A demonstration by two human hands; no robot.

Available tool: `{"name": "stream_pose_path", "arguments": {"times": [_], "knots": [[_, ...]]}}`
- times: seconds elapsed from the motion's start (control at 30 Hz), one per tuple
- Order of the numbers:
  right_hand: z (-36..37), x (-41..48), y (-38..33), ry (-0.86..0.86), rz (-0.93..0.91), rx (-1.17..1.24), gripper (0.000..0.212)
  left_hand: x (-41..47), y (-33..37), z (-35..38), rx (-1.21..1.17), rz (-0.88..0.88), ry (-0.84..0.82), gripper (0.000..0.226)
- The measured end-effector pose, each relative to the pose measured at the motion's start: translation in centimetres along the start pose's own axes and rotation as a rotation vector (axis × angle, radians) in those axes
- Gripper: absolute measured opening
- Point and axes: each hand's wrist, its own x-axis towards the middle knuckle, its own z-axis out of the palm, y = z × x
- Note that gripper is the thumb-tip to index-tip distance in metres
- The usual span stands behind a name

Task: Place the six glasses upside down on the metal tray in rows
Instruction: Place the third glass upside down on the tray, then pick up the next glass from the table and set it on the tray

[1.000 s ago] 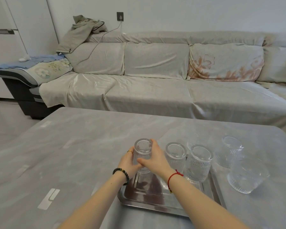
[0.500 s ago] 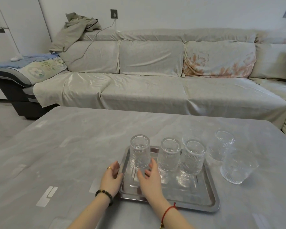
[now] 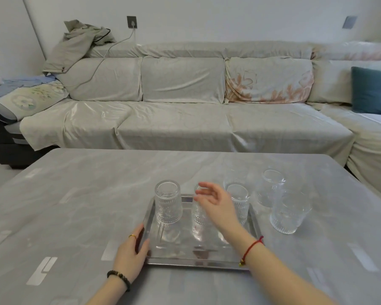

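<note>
A metal tray [image 3: 198, 255] lies on the grey table in front of me. Three ribbed clear glasses stand upside down in its far row: a left glass [image 3: 168, 204], a middle glass [image 3: 197, 216] and a right glass [image 3: 242, 201]. My right hand [image 3: 216, 205] hovers open over the middle glass, fingers spread, and partly hides it. My left hand [image 3: 130, 254] holds the tray's front left rim, thumb on top. Right of the tray, another upside-down glass [image 3: 271, 188] and an upright glass [image 3: 289, 213] stand on the table. A faint further glass [image 3: 230, 180] shows behind the tray.
The grey table [image 3: 75, 205] stretches wide to the left and far side. Behind it runs a long covered sofa [image 3: 180, 119] with a teal cushion [image 3: 372, 93] at the right. The tray's near row holds only reflections.
My right hand has lifted off the tray's front and risen over the middle glass. My left hand has shifted onto the tray's left rim. The glasses have not moved.
</note>
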Motion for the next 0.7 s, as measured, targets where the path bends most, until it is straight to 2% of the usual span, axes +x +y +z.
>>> {"name": "stream_pose_path", "arguments": {"times": [0.07, 0.17, 0.23, 0.3, 0.4, 0.57, 0.7], "knots": [[-3.8, 1.4, -1.5, 0.089, -0.080, -0.042, 0.027, -0.7, 0.1, 0.0, 0.110, 0.110, -0.057, 0.060], [-8.5, 3.9, -2.2, 0.221, -0.142, -0.179, 0.031, -0.9, -0.6, 0.2, 0.385, 0.097, -0.145, 0.097], [-10.8, 5.8, -1.7, 0.248, -0.111, -0.301, 0.045, -0.8, -0.8, 0.4, 0.514, 0.079, -0.162, 0.118], [-12.4, 7.5, -0.7, 0.194, -0.026, -0.434, 0.064, -0.9, -0.7, 0.5, 0.553, 0.069, -0.169, 0.128], [-13.3, 10.0, 0.9, 0.109, 0.081, -0.530, 0.087, -0.9, -0.7, 0.5, 0.543, 0.055, -0.143, 0.133], [-11.9, 13.7, 3.0, 0.053, 0.169, -0.471, 0.104, -0.6, -1.0, 0.7, 0.547, 0.053, -0.130, 0.130], [-11.3, 14.8, 5.2, 0.132, 0.252, -0.402, 0.113, -0.5, -1.1, 0.8, 0.551, 0.063, -0.130, 0.129]]}}
